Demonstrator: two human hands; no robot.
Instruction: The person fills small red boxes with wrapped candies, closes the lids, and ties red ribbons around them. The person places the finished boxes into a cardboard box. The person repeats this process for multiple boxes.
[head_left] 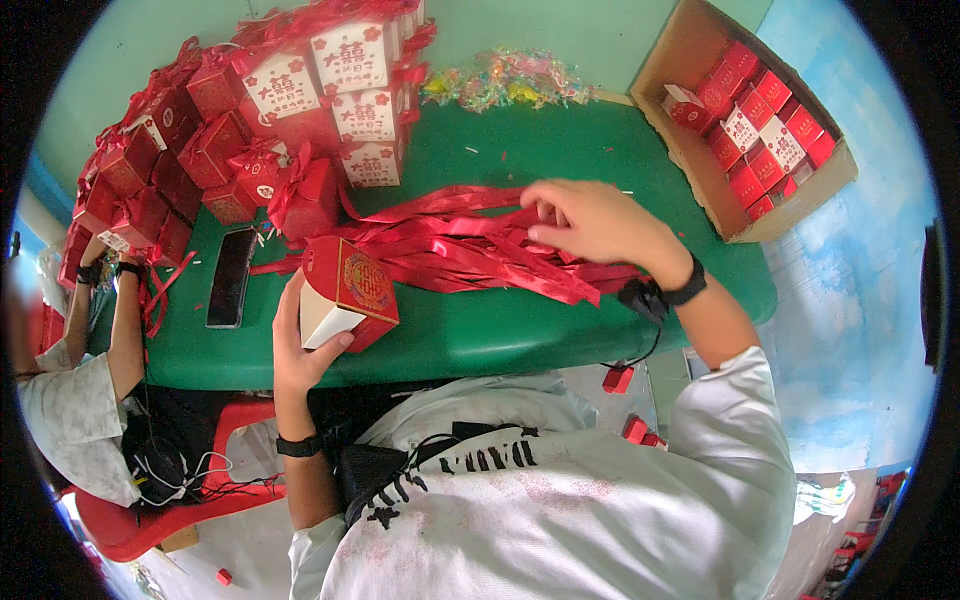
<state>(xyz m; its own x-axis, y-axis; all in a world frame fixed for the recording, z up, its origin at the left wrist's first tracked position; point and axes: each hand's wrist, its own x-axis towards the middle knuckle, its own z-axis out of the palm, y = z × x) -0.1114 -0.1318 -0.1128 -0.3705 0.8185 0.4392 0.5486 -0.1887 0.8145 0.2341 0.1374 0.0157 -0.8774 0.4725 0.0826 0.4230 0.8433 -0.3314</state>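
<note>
My left hand (298, 335) grips a small red and white gift box (350, 288) near the table's front edge, thumb along its lower side and fingers behind its left side. The box is tilted, with a round gold and blue pattern on its red face. A bundle of glossy red ribbons (450, 245) lies lengthwise across the table beyond the box. Over the bundle's right end is my right hand (590, 222), fingers bent and apart, slightly blurred. Its fingertips are close to the upper ribbons, and no ribbon shows clearly between them.
Finished ribboned boxes (215, 155) and white-faced boxes (365, 115) are stacked at the back left. A phone (232, 278) lies left of my box. Wrapped candies (510, 80) are heaped at the back. A carton (690, 195) holds small boxes. Another person's arms (125, 320) are at left.
</note>
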